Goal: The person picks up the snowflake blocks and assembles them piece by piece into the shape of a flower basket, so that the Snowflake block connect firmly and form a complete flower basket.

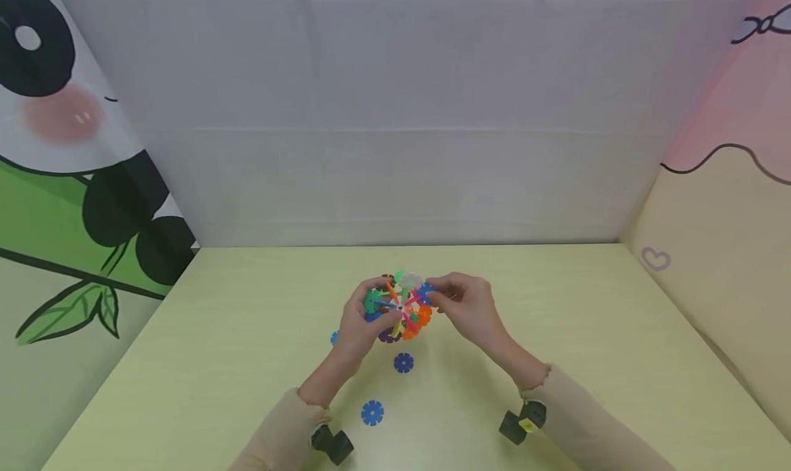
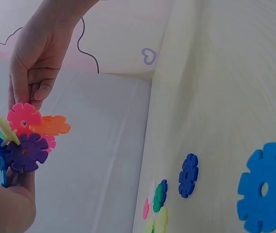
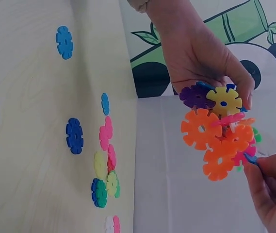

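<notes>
A ball-like cluster of interlocked plastic snowflake discs [image 1: 404, 313] is held above the table, in orange, pink, purple, yellow, green and blue. My left hand [image 1: 358, 327] grips it from the left side, thumb at the front and fingers behind. On the opposite side, my right hand [image 1: 469, 306] pinches a blue snowflake disc [image 3: 250, 159] between thumb and finger, against the cluster's edge. The right wrist view shows orange discs [image 3: 202, 128] facing the camera. In the left wrist view a purple disc [image 2: 27, 152] faces out. How the blue disc's slot meets its neighbour is hidden.
Loose discs lie on the pale table [image 1: 247, 320]: a light blue one [image 1: 373, 412] and a dark blue one [image 1: 404, 362] near me. Pink [image 3: 106, 131], yellow [image 3: 100, 164] and green discs [image 3: 101, 194] lie farther along. A white wall [image 1: 402, 114] stands behind.
</notes>
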{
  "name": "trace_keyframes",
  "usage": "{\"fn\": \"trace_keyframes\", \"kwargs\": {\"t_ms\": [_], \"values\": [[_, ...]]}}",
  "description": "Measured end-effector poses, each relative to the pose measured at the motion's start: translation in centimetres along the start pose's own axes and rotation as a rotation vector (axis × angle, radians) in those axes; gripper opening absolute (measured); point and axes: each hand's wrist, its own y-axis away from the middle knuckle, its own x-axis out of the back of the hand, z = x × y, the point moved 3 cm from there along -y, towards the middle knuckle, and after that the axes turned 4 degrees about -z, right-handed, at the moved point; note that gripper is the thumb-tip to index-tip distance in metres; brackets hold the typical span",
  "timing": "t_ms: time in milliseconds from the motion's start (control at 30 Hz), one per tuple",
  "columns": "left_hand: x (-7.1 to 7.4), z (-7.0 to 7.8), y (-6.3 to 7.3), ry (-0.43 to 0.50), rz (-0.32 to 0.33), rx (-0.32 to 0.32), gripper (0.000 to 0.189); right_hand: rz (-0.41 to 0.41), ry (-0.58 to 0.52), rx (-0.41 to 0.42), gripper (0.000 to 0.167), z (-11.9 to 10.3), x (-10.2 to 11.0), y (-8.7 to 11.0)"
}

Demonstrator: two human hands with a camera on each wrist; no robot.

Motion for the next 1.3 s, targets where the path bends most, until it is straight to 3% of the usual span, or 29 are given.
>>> {"fn": "trace_keyframes", "kwargs": {"t_ms": [233, 400, 600, 733, 867, 1000, 1167, 1300], "values": [[0.2, 0.2, 0.0, 0.024, -0.067, -0.027, 0.059, 0.023, -0.003, 0.007, 0.02, 0.0, 0.8, -0.5], [0.4, 0.2, 0.1, 0.04, -0.109, -0.09, 0.067, -0.06, 0.006, 0.058, 0.018, 0.2, 1.2, -1.1], [0.4, -0.1, 0.2, -0.081, -0.234, -0.096, 0.07, -0.206, 0.01, 0.097, 0.017, 0.8, 1.0, -2.1], [0.6, -0.5, 0.2, -0.153, -0.282, -0.103, 0.065, -0.246, -0.011, 0.094, 0.016, 1.4, 0.7, -2.5], [1.1, -0.9, 0.2, -0.135, -0.257, -0.1, 0.056, -0.266, -0.034, 0.074, 0.017, 2.0, 0.5, -2.7], [2.0, -1.1, 0.2, -0.091, -0.183, -0.066, 0.054, -0.269, -0.006, 0.032, 0.022, 3.2, 0.4, -3.3], [3.6, -1.2, 0.3, -0.102, -0.091, -0.024, 0.052, -0.281, 0.122, -0.069, 0.028, 7.7, -0.5, -4.9], [4.3, -1.2, 0.5, -0.11, -0.071, -0.003, 0.051, -0.302, 0.211, -0.167, 0.028, 11.5, -1.7, -6.1]]}}
